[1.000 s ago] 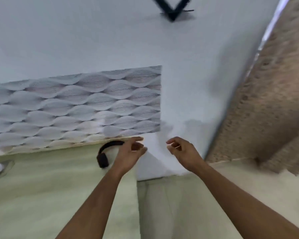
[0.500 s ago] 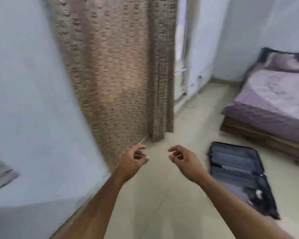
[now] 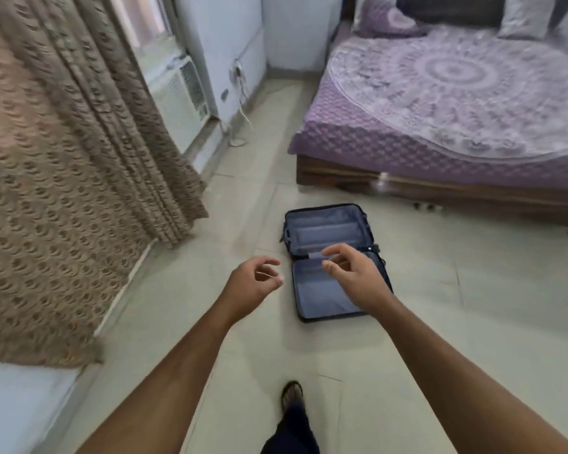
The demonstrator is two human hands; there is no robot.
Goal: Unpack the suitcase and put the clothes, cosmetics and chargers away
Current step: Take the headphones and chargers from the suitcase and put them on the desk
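Lying open on the floor (image 3: 440,322) at twelve o'clock, the suitcase (image 3: 328,257) sits beyond the left hand (image 3: 251,286) and right hand (image 3: 354,273), both loosely curled, holding nothing

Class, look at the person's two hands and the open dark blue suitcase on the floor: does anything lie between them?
Nothing visible does: the left hand and right hand hang above bare floor tiles and the suitcase.

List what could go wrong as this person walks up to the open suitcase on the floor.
1. The open suitcase lies flat on the floor right ahead of the stepping foot; it could be trodden on or tripped over.
2. A white cable trails on the floor by the wall, a possible snag.
3. Both compartments look empty, so the left hand and right hand, holding nothing, may find nothing to unpack.
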